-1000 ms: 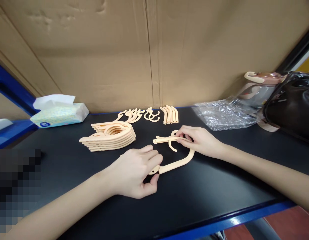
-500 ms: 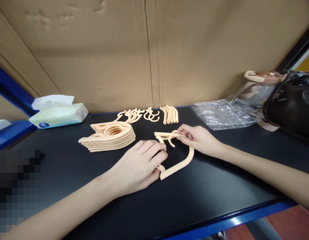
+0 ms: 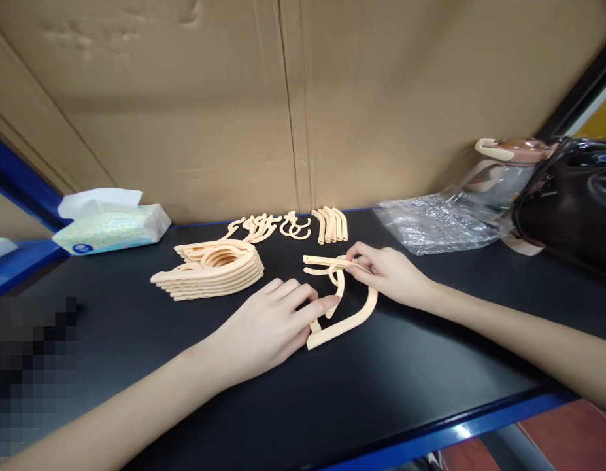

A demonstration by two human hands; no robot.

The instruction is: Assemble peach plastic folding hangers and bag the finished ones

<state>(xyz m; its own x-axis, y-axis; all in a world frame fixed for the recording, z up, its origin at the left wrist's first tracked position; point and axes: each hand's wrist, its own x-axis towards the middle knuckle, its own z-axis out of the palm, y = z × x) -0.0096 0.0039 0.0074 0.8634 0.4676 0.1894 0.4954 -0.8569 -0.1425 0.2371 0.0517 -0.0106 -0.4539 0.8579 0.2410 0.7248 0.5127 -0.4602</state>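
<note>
A peach plastic folding hanger (image 3: 354,315) lies on the black table (image 3: 381,392) between my hands, its arms folded into a curved shape. My left hand (image 3: 270,324) rests on its near end, fingers pressed against the folded arm and hook. My right hand (image 3: 386,273) pinches the hanger's upper end, where the arms meet. A stack of folded hangers (image 3: 212,268) of the same colour sits to the left of my left hand.
Loose hanger parts lie in rows at the back: arms (image 3: 256,227), hooks (image 3: 295,227) and curved pieces (image 3: 331,224). A tissue pack (image 3: 111,226) sits back left. Clear plastic bags (image 3: 435,226), a bottle (image 3: 508,173) and a dark bag (image 3: 572,203) fill the right. Cardboard walls the rear.
My left hand has swung the hanger's near arm inward and up from stretched out to folded against the hook. My right hand stayed pinched on the upper end.
</note>
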